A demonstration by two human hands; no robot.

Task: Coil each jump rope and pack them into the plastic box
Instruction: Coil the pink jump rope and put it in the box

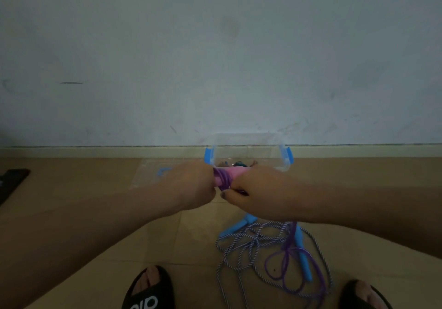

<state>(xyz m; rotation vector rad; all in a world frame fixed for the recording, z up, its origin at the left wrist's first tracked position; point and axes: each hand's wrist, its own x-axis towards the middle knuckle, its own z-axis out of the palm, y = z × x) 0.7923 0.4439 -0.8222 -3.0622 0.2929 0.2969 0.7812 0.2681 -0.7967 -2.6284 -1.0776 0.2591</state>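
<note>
Tan tile floor [181, 237] against pale wall. Your left hand [196, 184] curls round pink handles [230, 173] wound with purple rope [223, 178]; your right hand [253, 186] pinches rope beside them. Clear plastic box [248, 151] just behind hands. Striped rope [241, 249], blue handles loose near your feet.

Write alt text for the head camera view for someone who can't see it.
Two hands, left hand and right hand, wind a purple rope around pink handles held between them, in front of a clear box with blue latches by the wall. A striped rope with blue handles lies tangled on the floor, near two black sandals.
</note>
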